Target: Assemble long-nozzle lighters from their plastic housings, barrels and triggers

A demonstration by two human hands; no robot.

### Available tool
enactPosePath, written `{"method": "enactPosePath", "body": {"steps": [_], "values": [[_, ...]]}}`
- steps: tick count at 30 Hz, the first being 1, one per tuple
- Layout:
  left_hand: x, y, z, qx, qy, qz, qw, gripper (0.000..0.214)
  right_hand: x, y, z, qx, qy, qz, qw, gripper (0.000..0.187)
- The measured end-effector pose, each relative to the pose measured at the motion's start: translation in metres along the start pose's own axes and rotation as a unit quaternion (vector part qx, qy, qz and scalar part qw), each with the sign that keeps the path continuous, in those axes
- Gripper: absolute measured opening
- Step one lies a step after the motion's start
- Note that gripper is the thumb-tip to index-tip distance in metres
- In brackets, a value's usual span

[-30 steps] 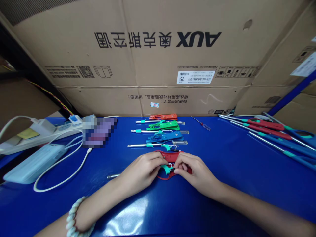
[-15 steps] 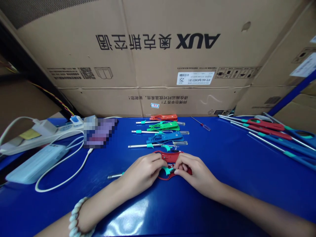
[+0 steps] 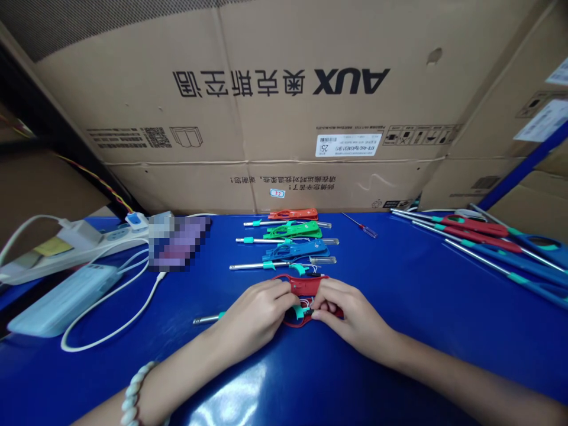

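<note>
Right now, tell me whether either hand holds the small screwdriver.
No, the screwdriver lies near the cardboard box, while the left hand and right hand grip the red lighter.

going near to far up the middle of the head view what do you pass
left hand and right hand gripping the red plastic lighter shell → blue plastic lighter shell → green plastic lighter shell → orange-red plastic lighter shell → brown cardboard box printed AUX

Upside-down "AUX" on the cardboard box (image 3: 266, 118); on its white sticker (image 3: 348, 144), seemingly "25".
</note>
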State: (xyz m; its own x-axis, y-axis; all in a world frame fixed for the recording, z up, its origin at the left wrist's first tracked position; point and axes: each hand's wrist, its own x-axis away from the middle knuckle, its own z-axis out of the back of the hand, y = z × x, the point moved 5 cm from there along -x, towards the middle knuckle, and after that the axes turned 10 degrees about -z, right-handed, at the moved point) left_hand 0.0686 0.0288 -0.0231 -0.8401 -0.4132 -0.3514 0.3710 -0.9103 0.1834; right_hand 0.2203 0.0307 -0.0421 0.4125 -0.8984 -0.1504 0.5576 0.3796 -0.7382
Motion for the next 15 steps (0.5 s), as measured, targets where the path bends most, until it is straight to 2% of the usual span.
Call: {"method": "enactPosePath", "body": {"steps": [7, 15], "values": [[-0.0015, 0.0043, 0.0002, -0.054, -0.014, -0.017, 0.998, 0.024, -0.0001, -0.0018, 0.0013, 0.005, -0.003, 0.004, 1.000, 0.016], [-0.0004, 0.0027, -0.0005, -0.041, -0.010, -0.007, 0.999, 0.024, 0.0011, -0.0025, 0.0005, 0.018, -0.004, 0.010, 1.000, 0.014]]}}
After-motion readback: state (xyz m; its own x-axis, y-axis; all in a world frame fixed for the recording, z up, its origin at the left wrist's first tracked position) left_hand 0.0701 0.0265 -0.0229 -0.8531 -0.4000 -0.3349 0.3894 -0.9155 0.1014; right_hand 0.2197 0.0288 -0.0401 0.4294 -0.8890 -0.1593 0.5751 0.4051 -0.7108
